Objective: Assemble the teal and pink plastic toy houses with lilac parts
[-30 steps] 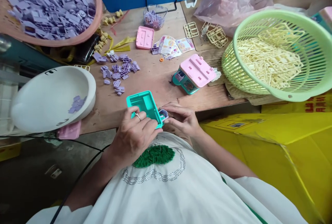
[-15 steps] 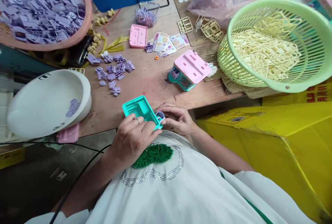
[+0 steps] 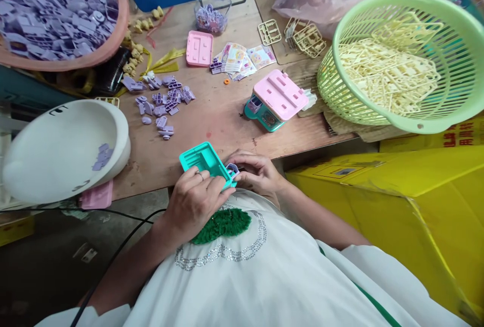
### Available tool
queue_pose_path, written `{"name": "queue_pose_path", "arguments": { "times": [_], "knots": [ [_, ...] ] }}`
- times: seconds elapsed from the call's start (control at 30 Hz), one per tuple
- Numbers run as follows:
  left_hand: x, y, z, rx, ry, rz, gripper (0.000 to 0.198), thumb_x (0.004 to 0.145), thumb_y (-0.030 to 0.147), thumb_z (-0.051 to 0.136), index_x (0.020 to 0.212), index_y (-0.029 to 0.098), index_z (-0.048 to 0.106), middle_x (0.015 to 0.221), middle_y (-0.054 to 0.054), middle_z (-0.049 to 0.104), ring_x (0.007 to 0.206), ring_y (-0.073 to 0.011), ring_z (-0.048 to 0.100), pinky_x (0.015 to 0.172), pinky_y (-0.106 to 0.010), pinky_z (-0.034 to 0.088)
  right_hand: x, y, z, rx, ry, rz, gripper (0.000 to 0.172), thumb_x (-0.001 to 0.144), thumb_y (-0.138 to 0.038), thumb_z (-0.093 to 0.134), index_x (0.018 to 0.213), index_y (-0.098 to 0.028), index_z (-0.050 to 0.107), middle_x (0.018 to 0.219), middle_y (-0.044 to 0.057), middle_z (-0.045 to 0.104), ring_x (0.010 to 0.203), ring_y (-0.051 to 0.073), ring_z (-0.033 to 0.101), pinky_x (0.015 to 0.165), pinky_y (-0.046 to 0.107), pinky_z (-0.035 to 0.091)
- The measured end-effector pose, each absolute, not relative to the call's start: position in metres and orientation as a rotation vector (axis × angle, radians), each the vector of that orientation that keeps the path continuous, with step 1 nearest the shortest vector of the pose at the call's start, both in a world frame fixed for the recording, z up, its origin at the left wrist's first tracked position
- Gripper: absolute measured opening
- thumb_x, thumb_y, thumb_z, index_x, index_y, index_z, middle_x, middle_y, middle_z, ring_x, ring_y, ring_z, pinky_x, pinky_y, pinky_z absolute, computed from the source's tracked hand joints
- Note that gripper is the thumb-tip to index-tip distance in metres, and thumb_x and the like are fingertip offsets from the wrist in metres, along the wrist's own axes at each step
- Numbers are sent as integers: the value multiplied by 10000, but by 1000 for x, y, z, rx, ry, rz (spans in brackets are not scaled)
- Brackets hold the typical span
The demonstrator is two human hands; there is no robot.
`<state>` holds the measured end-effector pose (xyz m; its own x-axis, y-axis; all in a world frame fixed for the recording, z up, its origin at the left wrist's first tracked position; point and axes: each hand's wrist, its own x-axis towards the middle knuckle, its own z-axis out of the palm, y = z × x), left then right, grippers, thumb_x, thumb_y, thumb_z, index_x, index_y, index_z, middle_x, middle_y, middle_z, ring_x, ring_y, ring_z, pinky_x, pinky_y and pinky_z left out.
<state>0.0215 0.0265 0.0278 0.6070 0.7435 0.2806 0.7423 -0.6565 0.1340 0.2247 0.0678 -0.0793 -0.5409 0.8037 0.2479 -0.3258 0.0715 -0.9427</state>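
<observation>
My left hand [image 3: 194, 201] is closed around a teal plastic toy shell [image 3: 203, 160], held at the near edge of the wooden table [image 3: 223, 115]. A ring shows on one finger. My right hand [image 3: 254, 173] pinches a small purple piece [image 3: 232, 169] against the shell's right end. Loose purple pieces [image 3: 162, 102] lie scattered on the table beyond my hands. An assembled teal and pink toy [image 3: 274, 100] stands a little further right.
A white bowl [image 3: 60, 148] with a few purple pieces sits left. A pink basket [image 3: 56, 9] full of purple parts is at far left, a green basket [image 3: 401, 59] of cream sprues at right. Stickers [image 3: 242, 57], a pink lid [image 3: 199, 48] and a yellow carton [image 3: 397, 201] surround.
My hands have kept the same grip on the shell and purple piece. The view has shifted slightly, so everything sits a little lower left than before.
</observation>
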Motion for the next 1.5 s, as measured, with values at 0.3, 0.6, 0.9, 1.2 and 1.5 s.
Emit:
{"name": "queue_pose_path", "arguments": {
  "times": [0.3,0.6,0.9,1.2,1.5],
  "knots": [
    [19,28,26,2797,1296,533,310,1046,296,581,759,178,586,573,26,533,564,-169,538,647,-335,403,226,71,-73,-529,-1423,1802,275,951,-285,754,1200,-176,713,1138,86,683,1081,177,673,974,316,563],
    [-2,31,18,2669,1233,655,279,1007,337,661,773,196,602,590,44,524,575,-160,519,654,-333,396,215,72,-67,-555,-1349,1916,327,925,-360,783,1155,-152,679,1126,73,652,1043,164,664,937,291,560],
    [-17,29,19,2616,1172,710,255,995,328,681,807,216,550,617,51,529,589,-158,495,645,-329,426,212,77,-48,-604,-1562,1788,348,954,-421,733,1135,-130,671,1094,83,655,1004,173,651,876,289,560],
    [-22,23,23,2556,1198,696,288,1024,341,634,794,237,495,622,56,535,623,-165,506,678,-341,400,207,74,-41,-601,-1705,1622,346,973,-445,697,1114,-131,660,1087,96,656,967,180,648,835,303,563],
    [-28,17,15,2569,1253,650,330,989,436,671,781,225,526,613,56,509,607,-168,502,722,-350,422,201,69,-44,-492,-1895,1241,359,1054,-448,572,1175,-115,630,1042,135,668,1003,225,614,905,393,514]
  ]
}}
